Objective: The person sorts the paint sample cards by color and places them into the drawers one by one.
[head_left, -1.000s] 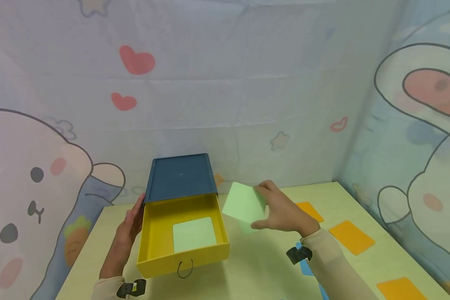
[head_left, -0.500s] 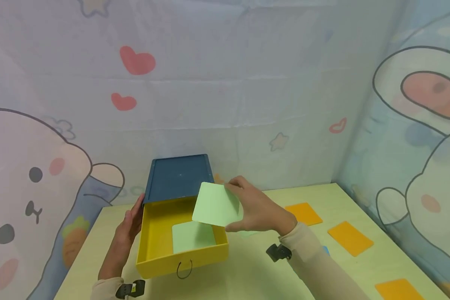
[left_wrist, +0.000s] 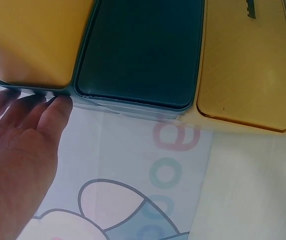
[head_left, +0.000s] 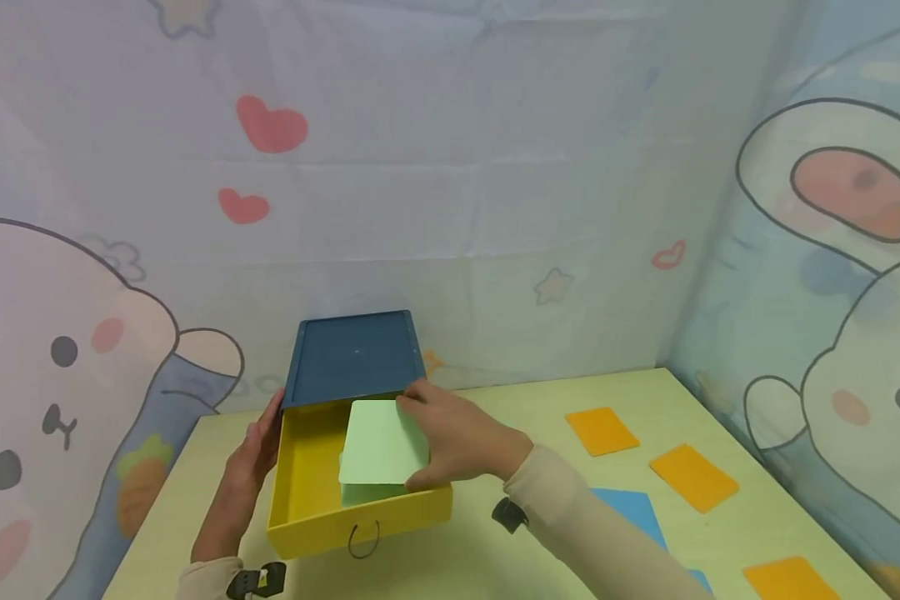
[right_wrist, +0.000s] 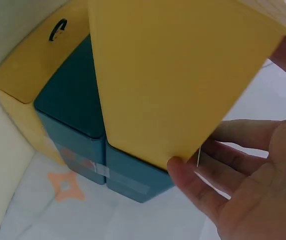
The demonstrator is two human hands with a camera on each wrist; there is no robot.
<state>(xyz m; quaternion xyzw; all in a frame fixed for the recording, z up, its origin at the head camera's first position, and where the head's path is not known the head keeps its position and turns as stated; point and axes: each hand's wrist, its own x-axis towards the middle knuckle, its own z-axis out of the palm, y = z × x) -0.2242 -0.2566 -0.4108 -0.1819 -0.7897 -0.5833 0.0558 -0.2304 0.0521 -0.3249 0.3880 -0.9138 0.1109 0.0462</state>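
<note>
Green card (head_left: 385,442), edge-pinched by my right hand (head_left: 465,437), hangs over the drawer (head_left: 408,515); my left hand (head_left: 250,458), fingers extended, seemingly steadies the case (head_left: 356,358).

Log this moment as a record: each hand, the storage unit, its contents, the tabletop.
Left: left hand touches the cabinet's left side
Right: right hand holds a pale green, flat, square card by its right side
Unit: dark blue, box-shaped, plastic-looking cabinet; yellow, rectangular, plastic-looking drawer pulled out
Contents: second pale green card, mostly covered by the held one; contact unclear
Tabletop: three orange, flat, four-sided cards; flat blue pieces, partly hidden by the right sleeve
</note>
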